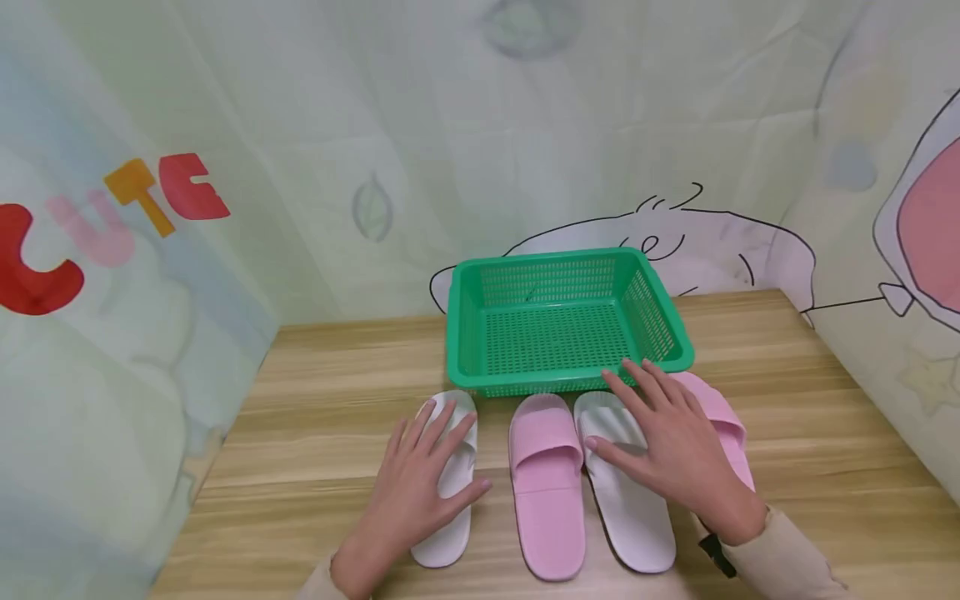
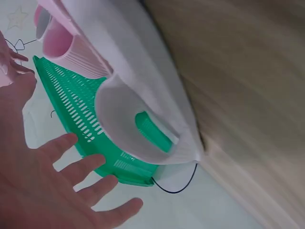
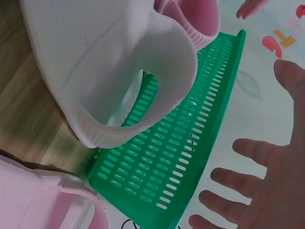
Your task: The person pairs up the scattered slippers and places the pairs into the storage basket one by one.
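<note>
Two white slippers (image 1: 444, 542) (image 1: 630, 525) and two pink slippers (image 1: 551, 508) (image 1: 731, 433) are lying on one wooden table (image 1: 360, 358), making four slippers in all; one green basket (image 1: 555, 333) is standing there, two hands (image 1: 420, 479) (image 1: 675, 442) and two sleeves (image 1: 783, 554) are showing, and four large letters (image 1: 180, 187) and one drawn balloon (image 1: 933, 225) are appearing on the backdrop (image 1: 285, 167)

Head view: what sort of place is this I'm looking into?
Probably an indoor tabletop booth, perhaps staged: a wood-grain table with a cartoon-printed backdrop behind it and along both sides, and pink and white slide slippers lined up before a green plastic basket.
</note>
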A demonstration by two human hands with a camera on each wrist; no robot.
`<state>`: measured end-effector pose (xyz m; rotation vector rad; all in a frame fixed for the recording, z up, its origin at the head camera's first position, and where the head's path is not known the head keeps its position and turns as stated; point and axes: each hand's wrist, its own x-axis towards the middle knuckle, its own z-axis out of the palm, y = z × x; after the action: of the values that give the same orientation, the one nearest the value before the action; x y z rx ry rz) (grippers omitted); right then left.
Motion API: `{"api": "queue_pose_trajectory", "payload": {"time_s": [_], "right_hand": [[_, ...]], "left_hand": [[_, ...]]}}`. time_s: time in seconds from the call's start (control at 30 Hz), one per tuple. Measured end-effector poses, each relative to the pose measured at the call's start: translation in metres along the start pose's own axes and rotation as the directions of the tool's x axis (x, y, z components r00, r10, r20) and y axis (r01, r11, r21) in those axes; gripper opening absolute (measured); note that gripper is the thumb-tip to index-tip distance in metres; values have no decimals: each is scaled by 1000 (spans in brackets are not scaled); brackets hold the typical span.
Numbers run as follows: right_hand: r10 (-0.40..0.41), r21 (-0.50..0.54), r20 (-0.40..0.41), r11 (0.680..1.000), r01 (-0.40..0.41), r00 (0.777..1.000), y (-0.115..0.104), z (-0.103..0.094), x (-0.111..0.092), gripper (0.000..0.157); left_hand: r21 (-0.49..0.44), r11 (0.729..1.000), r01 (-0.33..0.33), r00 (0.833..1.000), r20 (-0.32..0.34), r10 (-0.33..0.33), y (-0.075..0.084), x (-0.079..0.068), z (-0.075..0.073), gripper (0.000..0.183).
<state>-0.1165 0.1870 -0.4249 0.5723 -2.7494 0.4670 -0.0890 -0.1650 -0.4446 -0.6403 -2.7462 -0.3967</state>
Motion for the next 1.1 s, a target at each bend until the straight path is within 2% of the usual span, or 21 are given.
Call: {"api": "queue_pose_trajectory", "payload": {"time_s": [0.2, 0.4, 0.73, 0.93, 1.1], "right_hand": [[-58, 3, -87, 998, 58, 995, 2, 6, -1, 81], [-138, 24, -148, 989, 143, 979, 2, 6, 1, 60], [-164, 32, -27, 986, 165, 986, 2, 10, -3, 39], [-182, 55, -5, 982, 182, 983, 5, 14, -6, 34], [-229, 66, -9, 971, 230, 973, 8, 21, -7, 32]], "left_hand": [[-16, 1000, -11, 1000, 9, 11, -5, -3, 6, 74], [-42, 999, -7, 1000, 20, 8, -7, -3, 9, 71], [-62, 998, 2, 999, 45, 1, -7, -3, 14, 68], [-105, 994, 5, 997, 73, 2, -7, -4, 15, 63], [-107, 994, 4, 998, 62, 3, -8, -3, 16, 59]]}}
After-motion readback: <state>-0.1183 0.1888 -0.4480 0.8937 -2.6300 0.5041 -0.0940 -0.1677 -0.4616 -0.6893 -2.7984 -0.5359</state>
